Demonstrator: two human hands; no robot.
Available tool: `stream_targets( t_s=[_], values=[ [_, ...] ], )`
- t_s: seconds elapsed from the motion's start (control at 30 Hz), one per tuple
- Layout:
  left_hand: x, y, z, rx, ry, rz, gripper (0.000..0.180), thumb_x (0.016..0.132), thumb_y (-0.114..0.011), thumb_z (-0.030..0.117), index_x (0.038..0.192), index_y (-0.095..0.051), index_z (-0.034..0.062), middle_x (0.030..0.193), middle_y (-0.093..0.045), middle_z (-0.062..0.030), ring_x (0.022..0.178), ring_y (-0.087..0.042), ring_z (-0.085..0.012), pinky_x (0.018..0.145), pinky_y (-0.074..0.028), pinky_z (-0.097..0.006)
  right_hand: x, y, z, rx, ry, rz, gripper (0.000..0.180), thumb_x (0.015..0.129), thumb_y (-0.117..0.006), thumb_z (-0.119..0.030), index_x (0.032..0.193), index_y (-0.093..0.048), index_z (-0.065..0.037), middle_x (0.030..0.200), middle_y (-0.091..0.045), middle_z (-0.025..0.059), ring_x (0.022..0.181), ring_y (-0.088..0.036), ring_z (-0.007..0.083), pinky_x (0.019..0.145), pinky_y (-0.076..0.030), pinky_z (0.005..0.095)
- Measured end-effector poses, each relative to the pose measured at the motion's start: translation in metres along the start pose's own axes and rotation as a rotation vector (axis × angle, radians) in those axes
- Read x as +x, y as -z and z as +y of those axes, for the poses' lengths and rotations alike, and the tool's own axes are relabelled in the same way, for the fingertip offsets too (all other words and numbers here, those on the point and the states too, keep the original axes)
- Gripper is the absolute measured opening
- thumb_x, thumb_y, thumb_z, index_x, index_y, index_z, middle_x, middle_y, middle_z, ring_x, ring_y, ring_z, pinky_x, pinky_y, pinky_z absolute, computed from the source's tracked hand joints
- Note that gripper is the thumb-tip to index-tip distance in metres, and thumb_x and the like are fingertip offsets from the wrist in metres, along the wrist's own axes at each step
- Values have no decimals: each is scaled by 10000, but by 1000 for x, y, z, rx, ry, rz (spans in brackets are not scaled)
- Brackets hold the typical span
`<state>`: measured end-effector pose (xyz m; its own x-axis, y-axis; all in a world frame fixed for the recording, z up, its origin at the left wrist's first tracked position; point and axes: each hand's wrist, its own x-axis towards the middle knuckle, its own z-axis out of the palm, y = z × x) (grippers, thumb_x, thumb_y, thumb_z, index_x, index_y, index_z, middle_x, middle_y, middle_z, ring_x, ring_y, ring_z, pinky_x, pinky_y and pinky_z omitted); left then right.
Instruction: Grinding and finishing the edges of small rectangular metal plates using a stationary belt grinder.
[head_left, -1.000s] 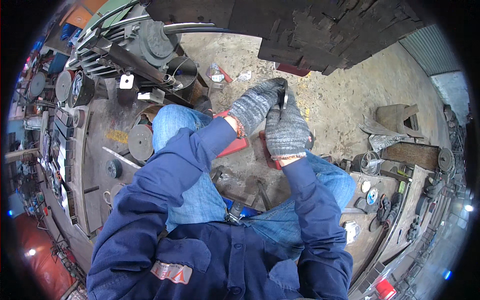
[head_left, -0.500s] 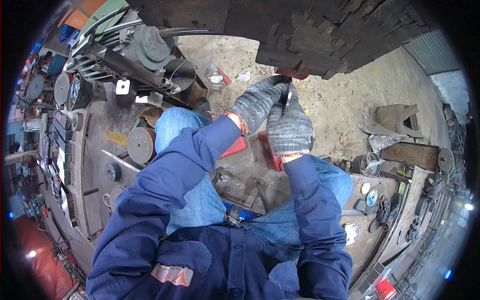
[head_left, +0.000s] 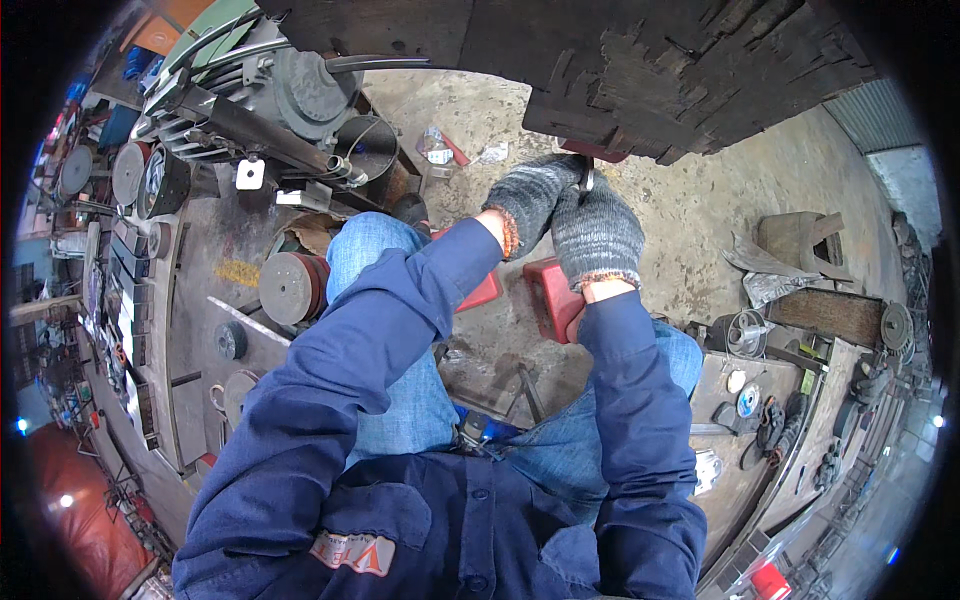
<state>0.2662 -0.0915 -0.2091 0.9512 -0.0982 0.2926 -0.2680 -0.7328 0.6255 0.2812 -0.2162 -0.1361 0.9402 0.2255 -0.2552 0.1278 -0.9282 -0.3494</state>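
Head view: my left hand (head_left: 533, 197) and right hand (head_left: 597, 237) are gripping a metal piece (head_left: 587, 180) between them at one o'clock. A dark board (head_left: 660, 80) is showing just beyond it, while a motor (head_left: 318, 95) is sitting at eleven o'clock.

– Thin piece (head_left: 587, 178)?
– Partly covered by left hand (head_left: 535, 205) and right hand (head_left: 598, 238); kind unclear.
– Dark slab (head_left: 640, 70)?
– Cut off, top edge.
– Shirt (head_left: 425, 555)?
– Cut off, bottom edge.
– Left-rim clutter (head_left: 62, 385)?
– Too small to tell.
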Motion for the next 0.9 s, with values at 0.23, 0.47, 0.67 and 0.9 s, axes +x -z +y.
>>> stream_targets(
  t_s=[0.23, 0.47, 0.67, 0.9],
  values=[
    [6, -48, -50, -615, 137, -49, 327, 1014, -479, 147, 1296, -588, 22, 1204, -671, -89, 1063, -631, -168, 976, -498, -327, 19, -4, -2, -36, 13, -13, 455, 981, -463, -395, 1249, -643, -75, 1157, -697, 237, 1095, -659, 414, 954, -512, 518],
    [13, -11, -12, -1066, 701, -147, 289, 997, -543, 146, 1254, -643, 62, 1143, -676, -67, 957, -663, -161, 835, -565, -319, 12, -3, 16, 164, 23, -82, 494, 930, -544, -437, 1215, -678, -56, 1165, -696, 236, 1124, -641, 419, 966, -494, 494],
    [-37, -5, 15, -654, 568, -9, 370, 941, -581, 136, 1292, -639, 35, 1167, -703, -122, 1024, -677, -213, 922, -540, -331, -25, -7, 47, 306, -59, -369, 520, 904, -629, -489, 1259, -691, -115, 1204, -700, 203, 1160, -640, 395, 997, -490, 447],
    [-62, -1, 21, -594, 358, 90, 354, 963, -549, 60, 1309, -621, 44, 1264, -667, -148, 1111, -663, -279, 993, -516, -368, -63, -37, 50, 367, 240, 160, 433, 971, -630, -340, 1341, -631, -114, 1193, -692, 198, 1080, -671, 379, 920, -528, 448]
  ],
)
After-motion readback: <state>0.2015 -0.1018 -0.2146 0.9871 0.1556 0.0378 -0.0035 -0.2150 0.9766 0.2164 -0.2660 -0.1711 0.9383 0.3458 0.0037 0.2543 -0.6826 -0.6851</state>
